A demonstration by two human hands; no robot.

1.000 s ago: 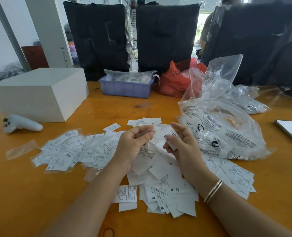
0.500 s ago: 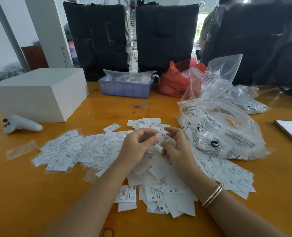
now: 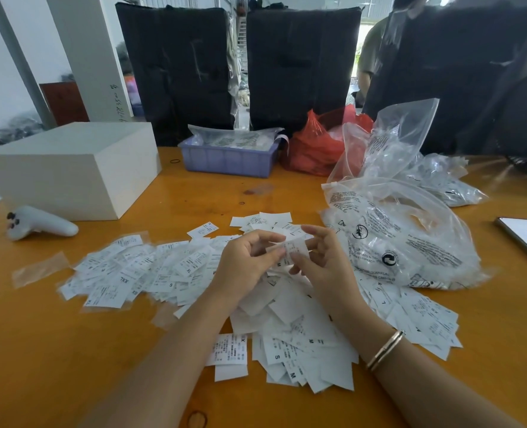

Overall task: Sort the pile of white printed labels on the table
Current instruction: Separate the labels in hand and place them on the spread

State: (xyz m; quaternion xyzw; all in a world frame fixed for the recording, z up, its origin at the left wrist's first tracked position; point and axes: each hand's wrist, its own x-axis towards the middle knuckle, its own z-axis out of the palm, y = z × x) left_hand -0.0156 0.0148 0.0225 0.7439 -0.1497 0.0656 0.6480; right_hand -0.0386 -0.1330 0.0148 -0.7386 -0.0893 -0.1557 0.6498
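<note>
Both of my hands have closed in together since a moment ago, and one label point(image 3: 290, 250) now sits pinched between them, lifted just above the pile point(image 3: 286, 313). My left hand point(image 3: 243, 267) curls round the label's left edge; my right hand point(image 3: 324, 264) pinches its right side with thumb and fingertips. I can read an M low on it, I think, though the print is small. Below, the unsorted labels spread across the bench point(image 3: 39, 350), with a flatter spread point(image 3: 126, 270) to the left showing XXL and XL, some in clear sleeves. To the right a clear bag point(image 3: 410, 242) rests against the labels' edge. My forearms lie over the heap, so as I carry this one away I could drag loose labels along and muddle the groups, or misread a face-down piece.
</note>
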